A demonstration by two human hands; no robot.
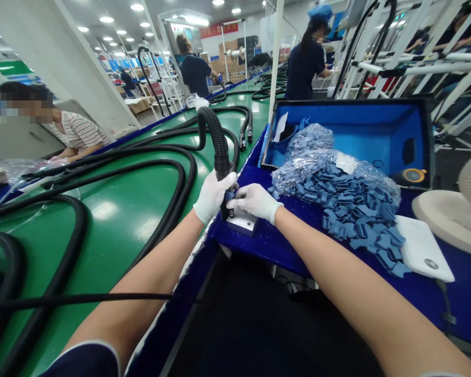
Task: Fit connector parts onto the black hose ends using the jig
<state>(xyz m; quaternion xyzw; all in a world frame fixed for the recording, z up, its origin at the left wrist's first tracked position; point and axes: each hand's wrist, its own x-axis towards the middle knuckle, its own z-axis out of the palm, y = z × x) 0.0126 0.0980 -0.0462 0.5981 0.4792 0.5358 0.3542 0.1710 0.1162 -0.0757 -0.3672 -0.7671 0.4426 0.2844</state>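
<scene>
My left hand, in a white glove, is wrapped round the end fitting of a black corrugated hose. The hose stands upright there and bends over at the top. Its lower end meets a small grey metal block on the blue bench. From the right, my gloved right hand pinches a small blue plastic clip against the fitting. Fingers partly hide that clip. A heap of similar blue clips spills from a clear plastic bag to the right.
Black hoses lie in loops along the green belt at left. A blue crate stands behind the clips. A white power bank and a beige fan are at right. Co-workers stand farther along; another person sits at left.
</scene>
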